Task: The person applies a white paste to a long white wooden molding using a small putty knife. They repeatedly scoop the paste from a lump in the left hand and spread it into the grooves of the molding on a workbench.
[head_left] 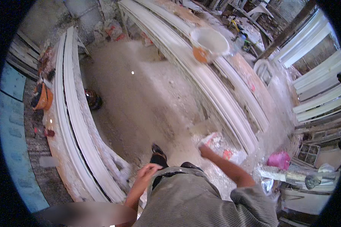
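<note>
My left hand hovers by my waist, fingers loosely stretched, with nothing visible in it. My right hand reaches forward, smeared by motion, and its fingers do not show clearly. Just beside it lies a white and red sack, dusted with white powder, at the foot of the right-hand bench. I cannot tell whether that hand touches it. Long white plaster mouldings lie along the bench on the right. A whitened orange bucket stands on them. More long white mouldings rest on the left bench.
A dusty floor runs between the benches. A dark round object sits against the left bench, which bears an orange container. To the right are a pink bag, a post and stacked white strips.
</note>
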Available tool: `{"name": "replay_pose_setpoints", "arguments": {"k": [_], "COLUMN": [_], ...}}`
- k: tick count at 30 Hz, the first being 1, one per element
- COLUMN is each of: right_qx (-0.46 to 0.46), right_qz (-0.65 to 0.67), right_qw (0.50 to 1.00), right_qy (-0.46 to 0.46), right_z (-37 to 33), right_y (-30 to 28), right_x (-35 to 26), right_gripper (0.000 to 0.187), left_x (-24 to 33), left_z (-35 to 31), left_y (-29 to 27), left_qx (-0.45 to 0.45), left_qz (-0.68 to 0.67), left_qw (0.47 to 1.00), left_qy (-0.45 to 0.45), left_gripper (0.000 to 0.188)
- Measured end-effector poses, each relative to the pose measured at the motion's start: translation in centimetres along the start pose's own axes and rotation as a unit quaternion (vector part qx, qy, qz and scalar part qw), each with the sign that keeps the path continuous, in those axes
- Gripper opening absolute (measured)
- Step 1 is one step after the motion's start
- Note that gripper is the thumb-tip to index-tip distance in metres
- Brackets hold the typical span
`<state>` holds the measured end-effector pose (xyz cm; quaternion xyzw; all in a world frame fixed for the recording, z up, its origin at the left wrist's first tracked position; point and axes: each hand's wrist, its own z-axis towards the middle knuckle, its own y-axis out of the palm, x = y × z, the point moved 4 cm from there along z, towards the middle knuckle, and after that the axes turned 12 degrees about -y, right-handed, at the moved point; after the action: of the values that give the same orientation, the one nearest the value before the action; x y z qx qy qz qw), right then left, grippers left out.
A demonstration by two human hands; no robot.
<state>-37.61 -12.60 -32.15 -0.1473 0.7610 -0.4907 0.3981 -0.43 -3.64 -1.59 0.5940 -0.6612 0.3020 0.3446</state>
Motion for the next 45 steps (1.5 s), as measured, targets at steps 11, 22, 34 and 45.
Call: {"name": "replay_pose_setpoints", "arguments": {"k": [11, 22, 34, 45], "right_qx": [0.135, 0.209, 0.3, 0.446], "right_qz": [0.685, 0.169, 0.156, 0.099], "right_qw": [0.536, 0.963, 0.936, 0.888], "right_qy": [0.476, -0.031, -0.099, 0.047], "right_z": [-26.5, 47.2, 86.8, 104.4], "right_y": [6.2, -39.7, -54.5, -68.4], "right_x": [-6.1, 7.4, 9.7, 22.3], "right_gripper": [0.031, 0.024, 0.021, 0.021], "left_x": [13.3, 36.6, 37.4, 51.6], "left_z": [24.5, 42.1, 55.9, 71.0], "left_y": [-18.8, -20.6, -51.2, -74.9], "left_qx": [0.073, -0.073, 0.169, 0.099], "left_qz": [-0.138, 0.076, 0.029, 0.053], "left_qw": [0.987, 0.994, 0.985, 0.993], "left_qy": [-0.041, 0.034, 0.024, -0.026], "left_gripper": [0.02, 0.024, 0.024, 0.021]}}
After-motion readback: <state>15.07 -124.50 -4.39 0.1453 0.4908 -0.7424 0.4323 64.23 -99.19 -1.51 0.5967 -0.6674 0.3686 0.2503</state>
